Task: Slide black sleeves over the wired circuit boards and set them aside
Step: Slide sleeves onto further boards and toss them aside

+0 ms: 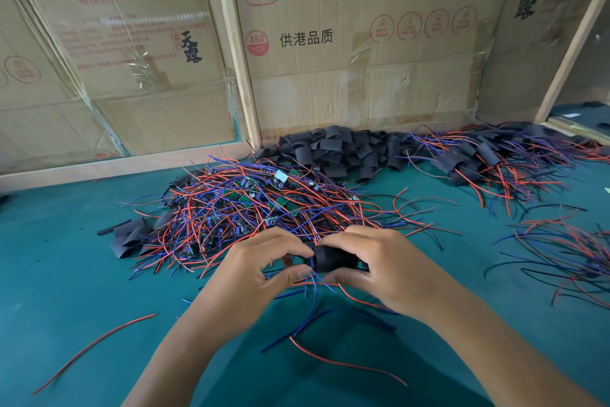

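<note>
Black sleeve [333, 259], long axis left-right, pinched in right hand [379, 261] | left hand [260, 263] pinches wired board at its open left end | loose wires [313, 301] trail toward person

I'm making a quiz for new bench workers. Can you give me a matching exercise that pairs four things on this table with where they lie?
Things:
1. pile of empty black sleeves
2. heap of bare wired boards
3. sleeved boards with wires
4. single loose red wire

Places:
A. near left, alone on the green mat
B. back right, by the wooden frame
C. centre, just beyond the hands
D. back centre, against the cardboard box

Pairs: 1-D, 2-C, 3-B, 4-A
</note>
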Tool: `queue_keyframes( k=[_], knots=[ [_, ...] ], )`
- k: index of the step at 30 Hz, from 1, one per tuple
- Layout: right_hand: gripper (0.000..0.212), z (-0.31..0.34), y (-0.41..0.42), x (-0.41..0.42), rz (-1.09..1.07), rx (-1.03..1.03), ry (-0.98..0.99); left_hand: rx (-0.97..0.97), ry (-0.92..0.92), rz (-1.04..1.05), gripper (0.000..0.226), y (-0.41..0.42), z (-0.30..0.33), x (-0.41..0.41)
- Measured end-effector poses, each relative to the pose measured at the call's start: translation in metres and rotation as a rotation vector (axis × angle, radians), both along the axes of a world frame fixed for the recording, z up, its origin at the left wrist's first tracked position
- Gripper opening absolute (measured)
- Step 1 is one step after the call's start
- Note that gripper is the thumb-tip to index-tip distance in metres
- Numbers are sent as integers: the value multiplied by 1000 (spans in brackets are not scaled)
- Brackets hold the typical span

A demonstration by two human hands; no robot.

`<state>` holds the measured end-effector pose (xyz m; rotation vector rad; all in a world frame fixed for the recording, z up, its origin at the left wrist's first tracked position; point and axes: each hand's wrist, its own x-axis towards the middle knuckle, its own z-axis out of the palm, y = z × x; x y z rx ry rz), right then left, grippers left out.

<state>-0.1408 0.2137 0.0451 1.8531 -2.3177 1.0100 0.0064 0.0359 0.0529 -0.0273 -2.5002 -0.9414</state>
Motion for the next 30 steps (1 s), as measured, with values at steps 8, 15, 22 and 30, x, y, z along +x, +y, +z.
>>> queue_keyframes(
  k=[8,15,22,30],
  knots=[
    [51,0,-1,4,-6,-29,-1,74,-7,116,18,4,-3,-1],
    [51,0,-2,6,40,43,116,146,-62,62,28,5,0,1],
    [52,0,-2,9,85,40,138,166,-105,60,30,4,-1,1],
    [44,-1,-2,12,98,12,84,203,-121,48,23,4,-5,0]
  ],
)
